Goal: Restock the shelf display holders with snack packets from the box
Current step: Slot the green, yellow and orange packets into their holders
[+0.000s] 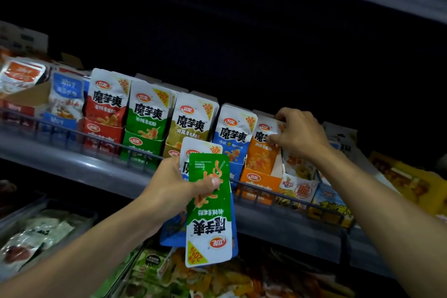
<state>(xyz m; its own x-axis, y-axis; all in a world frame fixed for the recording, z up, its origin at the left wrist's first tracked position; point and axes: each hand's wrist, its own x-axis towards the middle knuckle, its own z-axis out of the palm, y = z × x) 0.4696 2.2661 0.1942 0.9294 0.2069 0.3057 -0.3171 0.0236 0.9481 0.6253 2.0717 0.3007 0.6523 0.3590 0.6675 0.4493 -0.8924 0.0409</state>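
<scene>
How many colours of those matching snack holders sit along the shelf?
5, left to right: red holder, green holder, olive holder, blue holder, orange holder, where the right hand grips packets. More may be hidden beyond.

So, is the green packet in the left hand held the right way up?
No. The green packet in the left hand hangs upside down, with its printed logo at the bottom.

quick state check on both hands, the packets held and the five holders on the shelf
left hand: grips green packet and blue packet
green packet: held upside down, in front of the blue one
blue packet: mostly hidden behind the green one
right hand: pinches orange packet
orange packet: upright in its holder
red, green, tan, blue holders: stocked, packets upright
</scene>
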